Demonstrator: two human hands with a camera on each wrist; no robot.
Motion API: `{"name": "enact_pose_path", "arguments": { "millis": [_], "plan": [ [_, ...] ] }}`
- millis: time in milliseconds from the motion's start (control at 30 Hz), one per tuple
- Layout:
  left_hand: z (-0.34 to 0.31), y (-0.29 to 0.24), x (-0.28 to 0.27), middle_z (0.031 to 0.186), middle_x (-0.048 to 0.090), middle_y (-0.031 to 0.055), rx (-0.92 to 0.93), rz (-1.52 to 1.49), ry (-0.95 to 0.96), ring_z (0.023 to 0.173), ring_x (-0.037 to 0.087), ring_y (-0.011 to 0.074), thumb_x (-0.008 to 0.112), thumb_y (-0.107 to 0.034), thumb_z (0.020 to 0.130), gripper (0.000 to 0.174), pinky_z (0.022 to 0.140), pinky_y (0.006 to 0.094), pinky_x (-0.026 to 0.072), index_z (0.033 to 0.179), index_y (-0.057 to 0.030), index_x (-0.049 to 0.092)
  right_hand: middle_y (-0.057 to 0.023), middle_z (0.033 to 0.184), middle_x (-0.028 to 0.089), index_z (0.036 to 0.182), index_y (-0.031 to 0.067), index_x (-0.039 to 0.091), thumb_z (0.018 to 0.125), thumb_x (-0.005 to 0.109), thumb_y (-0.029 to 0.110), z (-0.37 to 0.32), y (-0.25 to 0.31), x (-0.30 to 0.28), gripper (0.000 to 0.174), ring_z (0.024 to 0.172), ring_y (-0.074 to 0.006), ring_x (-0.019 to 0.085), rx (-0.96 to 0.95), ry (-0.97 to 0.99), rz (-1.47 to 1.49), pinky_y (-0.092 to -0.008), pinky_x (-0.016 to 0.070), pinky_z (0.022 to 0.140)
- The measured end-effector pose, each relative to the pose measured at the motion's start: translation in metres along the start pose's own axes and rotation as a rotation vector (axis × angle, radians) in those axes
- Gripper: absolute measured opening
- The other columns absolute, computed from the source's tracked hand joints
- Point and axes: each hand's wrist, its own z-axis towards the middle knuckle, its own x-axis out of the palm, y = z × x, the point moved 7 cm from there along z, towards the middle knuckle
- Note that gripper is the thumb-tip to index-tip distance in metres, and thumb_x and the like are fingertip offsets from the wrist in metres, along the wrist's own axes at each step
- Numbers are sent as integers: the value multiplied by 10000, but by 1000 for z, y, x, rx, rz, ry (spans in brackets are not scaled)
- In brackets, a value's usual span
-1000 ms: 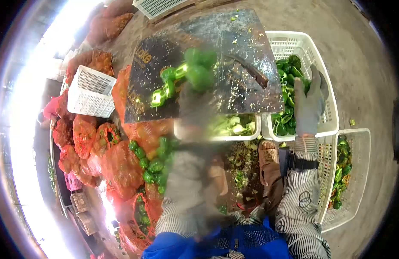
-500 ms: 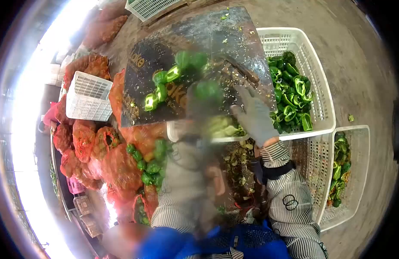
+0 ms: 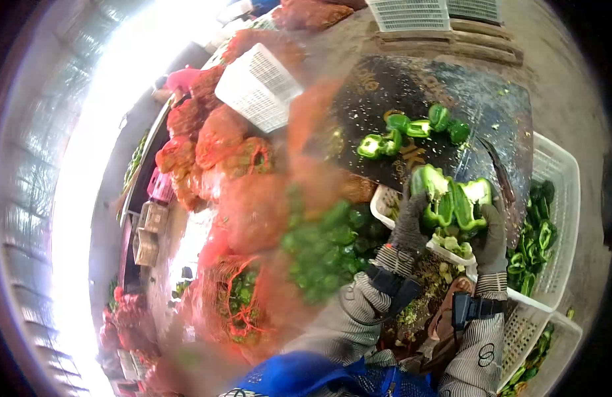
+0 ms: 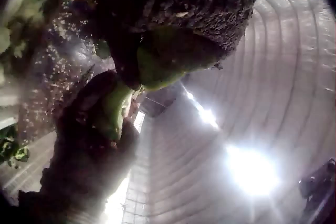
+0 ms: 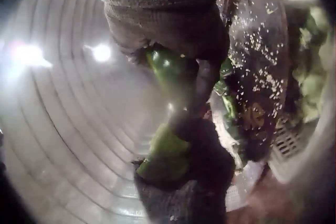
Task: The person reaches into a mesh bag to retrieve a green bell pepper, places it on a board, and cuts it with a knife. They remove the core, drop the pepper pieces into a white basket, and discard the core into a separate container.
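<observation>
Both gloved hands are close together over the near edge of the dark board (image 3: 475,83). My left hand (image 3: 409,223) grips one part of a split green bell pepper (image 3: 434,185), its pale inside facing up. The other part of the bell pepper (image 3: 477,193) is held by my right hand (image 3: 494,237). In the right wrist view, the fingers of both hands curl round green pepper flesh (image 5: 170,69). A knife (image 3: 499,171) lies on the board, right of the hands. Several green pepper pieces (image 3: 418,129) rest farther back on the board.
A white crate (image 3: 572,188) with cut green peppers stands right of the board. Pale trimmings (image 3: 451,243) fill a white bin below its near edge. Red mesh sacks (image 3: 230,142) and a pile of green peppers (image 3: 322,245) lie to the left.
My right hand has come from the crate of cut peppers to the board's near edge and now grips pepper. The left hand has brought a pepper toward it. The head view has swung left.
</observation>
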Motion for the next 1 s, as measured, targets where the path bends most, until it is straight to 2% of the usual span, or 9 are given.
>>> {"name": "enact_pose_path", "arguments": {
  "millis": [200, 267, 333, 467, 500, 733, 767, 867, 1000],
  "plan": [
    [0, -25, -2, 1335, 524, 143, -147, -389, 263, 1183, 556, 296, 592, -425, 907, 621, 999, 439, 486, 1379, -57, 427, -176, 1245, 543, 1120, 4, 615, 837, 648, 8, 62, -53, -71, 285, 1079, -273, 602, 51, -146, -99, -345, 539, 873],
    [24, -11, -63, 1315, 535, 138, -97, -440, 201, 1173, 560, 293, 588, -474, 905, 633, 990, 454, 488, 1363, -63, 437, -223, 1376, 458, 1135, -12, 623, 864, 655, 129, 50, -12, -32, 307, 1147, -326, 573, -484, -86, -1268, -361, 524, 908],
    [-5, -57, -8, 1296, 545, 126, 8, -321, 23, 1158, 567, 280, 575, -469, 915, 615, 971, 438, 504, 1339, -42, 452, -205, 1354, 498, 1450, 85, 347, 828, 613, 79, 80, -58, -104, 676, 1112, -269, 578, -286, -189, -799, -380, 547, 868],
    [3, -67, 2, 1357, 446, 182, -58, -162, 358, 1246, 488, 297, 626, -489, 864, 596, 949, 461, 498, 1301, -113, 472, -209, 1395, 474, 1489, 117, 295, 825, 600, 111, 76, -48, -61, 730, 1149, -324, 549, -167, -120, -1541, -422, 442, 992],
    [7, -79, -15, 1361, 446, 182, 107, 58, 50, 1196, 521, 267, 697, -439, 814, 601, 916, 450, 509, 1286, -123, 499, -215, 1295, 547, 1405, 76, 429, 872, 562, 127, 60, -28, -28, 551, 1060, -341, 582, -197, -165, -1608, -422, 452, 957],
    [0, -89, 6, 1246, 543, 111, 422, 1102, 68, 1108, 573, 241, 759, -115, 806, 892, 934, 361, 515, 1501, -97, 201, -36, 802, 652, 1140, 19, 638, 957, 563, 391, 23, -12, 80, 421, 649, -97, 566, 158, 104, -443, -247, 484, 621],
    [-15, -89, 33, 1343, 495, 136, 897, 1727, 121, 1170, 552, 269, 802, -74, 745, 978, 920, 346, 518, 1509, -94, 192, -80, 898, 660, 1189, 4, 609, 946, 551, 454, 22, -14, 77, 515, 733, -132, 590, 142, 176, -568, -276, 497, 703],
    [-12, -51, 11, 1538, 265, 189, 421, 1530, 408, 1421, 268, 329, 800, -120, 755, 1014, 1136, 408, 299, 1524, -62, 142, -223, 1327, 500, 1387, -38, 427, 884, 568, 580, 8, -16, 64, 809, 1229, -319, 473, 188, 144, -753, -391, 358, 1058],
    [-25, -46, 26, 1576, 178, 160, 252, 1236, 419, 1448, 192, 289, 744, -229, 835, 1003, 1163, 386, 206, 1532, -38, 49, -118, 1169, 599, 1363, -25, 444, 768, 647, 59, 17, -22, 60, 635, 991, -196, 608, 286, 257, -489, -302, 520, 811]
  ]
}}
